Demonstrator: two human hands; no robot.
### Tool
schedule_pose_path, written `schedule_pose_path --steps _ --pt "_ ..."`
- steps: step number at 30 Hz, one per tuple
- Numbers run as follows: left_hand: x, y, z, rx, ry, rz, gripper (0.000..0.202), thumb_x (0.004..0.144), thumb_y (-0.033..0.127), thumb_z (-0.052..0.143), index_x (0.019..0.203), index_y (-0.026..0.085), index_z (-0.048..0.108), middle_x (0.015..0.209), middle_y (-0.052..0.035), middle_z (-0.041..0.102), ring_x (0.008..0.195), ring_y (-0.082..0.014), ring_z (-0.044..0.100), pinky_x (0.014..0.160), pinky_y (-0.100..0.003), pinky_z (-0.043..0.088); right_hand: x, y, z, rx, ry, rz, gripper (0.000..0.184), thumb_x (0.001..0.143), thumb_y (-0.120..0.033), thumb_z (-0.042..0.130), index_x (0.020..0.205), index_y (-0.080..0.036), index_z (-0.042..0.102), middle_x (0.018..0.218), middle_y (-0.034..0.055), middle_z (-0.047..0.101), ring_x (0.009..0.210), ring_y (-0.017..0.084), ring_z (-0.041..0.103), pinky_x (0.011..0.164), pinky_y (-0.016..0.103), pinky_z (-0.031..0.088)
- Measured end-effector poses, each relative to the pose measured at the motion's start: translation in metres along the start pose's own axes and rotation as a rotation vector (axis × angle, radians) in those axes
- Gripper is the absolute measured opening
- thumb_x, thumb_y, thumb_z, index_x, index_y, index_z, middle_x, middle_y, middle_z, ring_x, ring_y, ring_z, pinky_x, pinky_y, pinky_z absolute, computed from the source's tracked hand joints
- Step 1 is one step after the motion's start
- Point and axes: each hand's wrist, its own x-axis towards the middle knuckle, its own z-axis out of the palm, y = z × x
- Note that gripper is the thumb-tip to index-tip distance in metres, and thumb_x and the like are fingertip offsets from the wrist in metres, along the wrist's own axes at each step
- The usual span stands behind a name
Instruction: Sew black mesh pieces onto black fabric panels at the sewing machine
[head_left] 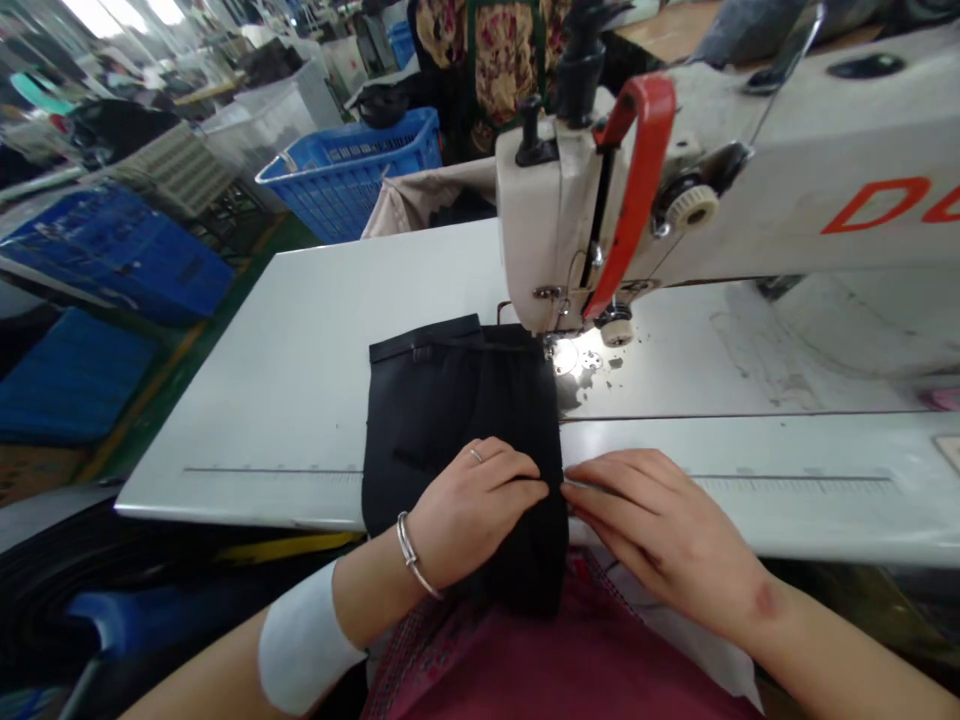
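A folded piece of black fabric (435, 410) lies on the white sewing machine table (322, 330), with its near end hanging over the front edge. Its upper right corner reaches the presser foot (551, 348) of the sewing machine (532, 220). My left hand (476, 510) rests on the fabric, fingers curled and pinching it near its right edge. From the other side, my right hand (660, 530) has its fingertips pressed together at that same edge, closed on it. The needle tip is too small to make out.
A red lever guard (634, 180) fronts the machine head. Behind the table stand a blue plastic basket (360, 165) and a beige cloth bin (435, 195). Blue crates (120, 255) are on the floor to the left. Ruler markings (795, 483) run along the table's front.
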Motion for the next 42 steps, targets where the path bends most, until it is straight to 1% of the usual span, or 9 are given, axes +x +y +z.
schedule_pose_path --steps 3,8,16,19,22,25,29,33,42 --pt "0.002 -0.002 0.008 -0.001 0.019 0.029 0.021 0.096 0.012 0.045 0.111 0.015 0.060 0.105 -0.0056 0.063 0.095 -0.0164 0.055 0.089 -0.033 0.047 -0.006 0.000 0.003 0.003 0.034 -0.010 0.033 0.090 -0.014 0.053 0.122 -0.020 0.060 0.113 0.0069 0.064 0.104 0.022 0.055 0.089 0.041 0.048" --pt "0.005 0.001 0.010 0.013 0.015 0.041 0.022 0.097 0.014 0.042 0.113 0.015 0.059 0.105 -0.0070 0.062 0.096 -0.0167 0.054 0.090 -0.032 0.048 -0.003 0.002 0.004 0.015 0.074 -0.041 0.028 0.090 -0.014 0.054 0.116 -0.018 0.062 0.108 0.0067 0.066 0.100 0.020 0.058 0.086 0.039 0.049" --pt "0.002 0.005 0.018 0.001 0.037 0.017 0.023 0.097 0.013 0.043 0.114 0.015 0.059 0.107 -0.0070 0.062 0.097 -0.0169 0.054 0.091 -0.033 0.049 -0.005 0.003 0.006 0.020 0.065 -0.048 0.031 0.089 -0.014 0.056 0.121 -0.016 0.058 0.118 0.0077 0.064 0.105 0.020 0.056 0.091 0.040 0.047" --pt "0.003 0.008 0.016 -0.014 0.066 0.011 0.023 0.096 0.011 0.045 0.113 0.014 0.059 0.107 -0.0071 0.063 0.098 -0.0166 0.055 0.091 -0.032 0.050 -0.005 0.003 0.006 0.016 0.057 -0.053 0.031 0.090 -0.014 0.054 0.121 -0.016 0.058 0.118 0.0082 0.064 0.105 0.021 0.056 0.091 0.040 0.048" --pt "0.010 0.008 0.010 -0.125 0.113 0.049 0.020 0.093 0.010 0.049 0.109 0.013 0.061 0.106 -0.0072 0.065 0.098 -0.0155 0.058 0.090 -0.030 0.051 -0.004 0.002 0.005 0.009 0.049 -0.061 0.033 0.090 -0.015 0.053 0.123 -0.017 0.058 0.118 0.0084 0.065 0.105 0.022 0.057 0.089 0.041 0.049" --pt "0.022 0.001 0.002 -0.134 0.123 0.044 0.022 0.093 0.015 0.050 0.113 0.015 0.060 0.114 -0.0082 0.065 0.105 -0.0178 0.059 0.095 -0.035 0.051 -0.004 0.001 0.004 -0.003 0.034 -0.071 0.033 0.090 -0.015 0.051 0.122 -0.018 0.060 0.119 0.0076 0.065 0.105 0.022 0.057 0.087 0.042 0.050" --pt "0.037 -0.021 0.002 0.136 0.024 -0.115 0.037 0.094 0.029 0.052 0.128 0.016 0.052 0.138 -0.0117 0.051 0.129 -0.0272 0.043 0.109 -0.049 0.038 -0.002 -0.002 0.003 -0.017 0.023 -0.058 0.033 0.090 -0.011 0.050 0.120 -0.018 0.060 0.121 0.0064 0.064 0.105 0.024 0.055 0.086 0.044 0.049" --pt "0.042 -0.038 0.008 0.196 -0.048 -0.129 0.041 0.095 0.035 0.050 0.131 0.015 0.049 0.141 -0.0113 0.047 0.131 -0.0268 0.040 0.110 -0.047 0.035 0.003 -0.004 0.002 -0.023 0.000 -0.047 0.033 0.090 -0.011 0.053 0.122 -0.017 0.059 0.121 0.0061 0.063 0.106 0.024 0.053 0.087 0.044 0.048" --pt "0.057 -0.059 0.005 0.226 -0.027 -0.097 0.039 0.096 0.033 0.046 0.130 0.015 0.049 0.139 -0.0120 0.048 0.130 -0.0264 0.041 0.110 -0.047 0.035 0.018 0.002 0.001 -0.081 0.012 0.003 0.028 0.091 -0.016 0.055 0.119 -0.015 0.061 0.122 0.0068 0.062 0.110 0.023 0.053 0.093 0.043 0.048"
